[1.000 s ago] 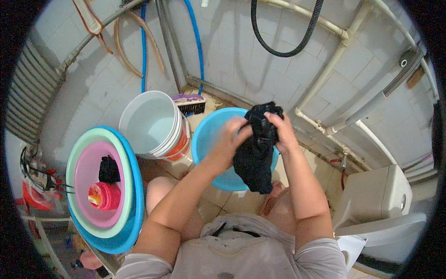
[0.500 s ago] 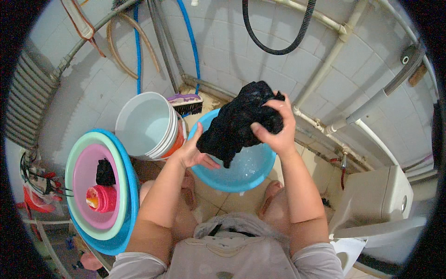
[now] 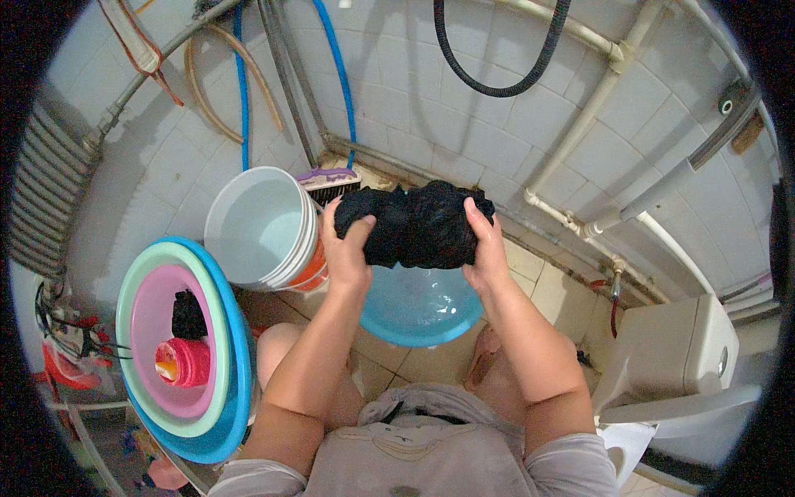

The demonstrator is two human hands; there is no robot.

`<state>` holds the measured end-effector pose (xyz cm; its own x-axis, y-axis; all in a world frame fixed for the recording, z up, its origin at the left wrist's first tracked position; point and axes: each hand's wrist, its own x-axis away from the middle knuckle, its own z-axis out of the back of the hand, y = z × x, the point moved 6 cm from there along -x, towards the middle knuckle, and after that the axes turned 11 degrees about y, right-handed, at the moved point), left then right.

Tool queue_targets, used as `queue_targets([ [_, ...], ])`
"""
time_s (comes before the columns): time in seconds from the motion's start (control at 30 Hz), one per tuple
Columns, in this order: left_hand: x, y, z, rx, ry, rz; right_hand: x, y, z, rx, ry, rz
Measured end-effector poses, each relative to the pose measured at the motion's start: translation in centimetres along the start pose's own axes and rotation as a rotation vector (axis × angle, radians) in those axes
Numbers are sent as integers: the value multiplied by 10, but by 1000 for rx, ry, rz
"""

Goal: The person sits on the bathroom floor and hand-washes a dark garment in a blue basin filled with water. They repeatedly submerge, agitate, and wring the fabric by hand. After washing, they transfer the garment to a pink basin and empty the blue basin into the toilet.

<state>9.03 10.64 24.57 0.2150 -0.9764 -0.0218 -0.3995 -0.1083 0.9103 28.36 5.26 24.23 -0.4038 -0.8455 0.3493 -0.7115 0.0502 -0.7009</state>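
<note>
A bunched black cloth stretches level between my two hands, above the far part of a blue basin. My left hand grips its left end, thumb on the near side. Around the right end my right hand is closed, with its thumb on top; most fingers of both hands are hidden behind the fabric. What the cloth is, a garment or a rag, cannot be made out. Water with a few bubbles lies in the basin, which sits on the tiled floor between my feet.
A white bucket of water stands left of the basin, a purple-topped broom behind it. Further left are stacked basins holding a pink jar and a black item. At right is a toilet.
My left hand, open beneath the cloth before, has closed on its left end. My right hand has come lower, and the cloth has gone from slanted to level.
</note>
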Motion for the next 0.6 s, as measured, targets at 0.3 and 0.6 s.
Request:
queue_targets([
  [0.3,90,77,-48,-545,-513,-995,-12,54,18,348,-368,-391],
  [0.6,148,32,-47,-683,-890,-1026,-14,79,53,1069,-303,-149],
])
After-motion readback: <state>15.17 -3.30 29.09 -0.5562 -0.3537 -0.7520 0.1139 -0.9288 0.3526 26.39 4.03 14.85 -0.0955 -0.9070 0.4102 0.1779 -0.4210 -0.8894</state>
